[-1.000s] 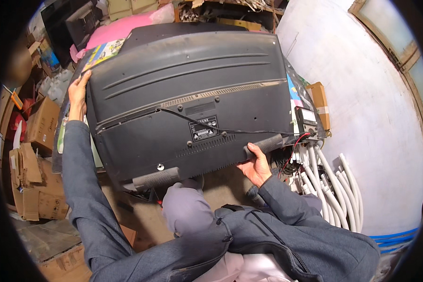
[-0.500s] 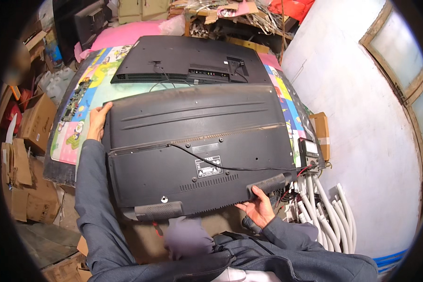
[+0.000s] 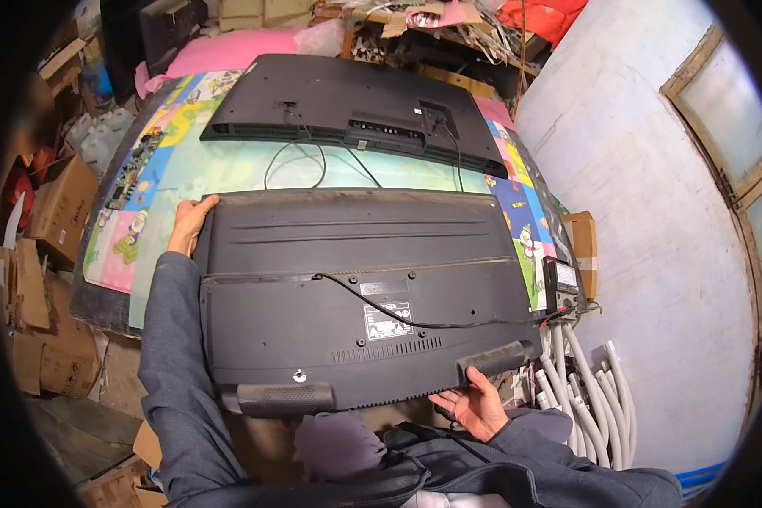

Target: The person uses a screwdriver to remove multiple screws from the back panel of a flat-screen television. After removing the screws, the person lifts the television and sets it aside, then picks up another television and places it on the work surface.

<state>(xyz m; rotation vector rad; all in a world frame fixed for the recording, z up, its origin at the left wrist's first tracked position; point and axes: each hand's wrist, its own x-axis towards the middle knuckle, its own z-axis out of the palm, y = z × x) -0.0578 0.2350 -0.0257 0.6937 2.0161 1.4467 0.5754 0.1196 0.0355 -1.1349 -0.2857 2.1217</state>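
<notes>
A dark television [image 3: 296, 309] lies back side up in front of me, its near edge over my lap. My left hand [image 3: 192, 222] is closed round its far left corner, thumb on top. On the near edge, my right hand [image 3: 476, 408] grips beside the right speaker bulge, thumb on top and fingers underneath. A black cord [image 3: 356, 292] runs across the back toward the right. Beyond lies a larger flat television [image 3: 339, 97], also back up, with thin cables [image 3: 323, 161] hanging from it onto the mat.
A patterned mat [image 3: 157, 216] covers the table; a green circuit board [image 3: 135, 165] lies at its left. A meter [image 3: 560, 284] with red leads stands at the right edge, above white pipes [image 3: 588, 398]. Cardboard boxes [image 3: 63, 207] crowd the left; a white wall [image 3: 643, 212] stands right.
The near television has moved toward me, widening the gap to the far one and showing more mat and cable. Both hands kept their hold and came nearer with it.
</notes>
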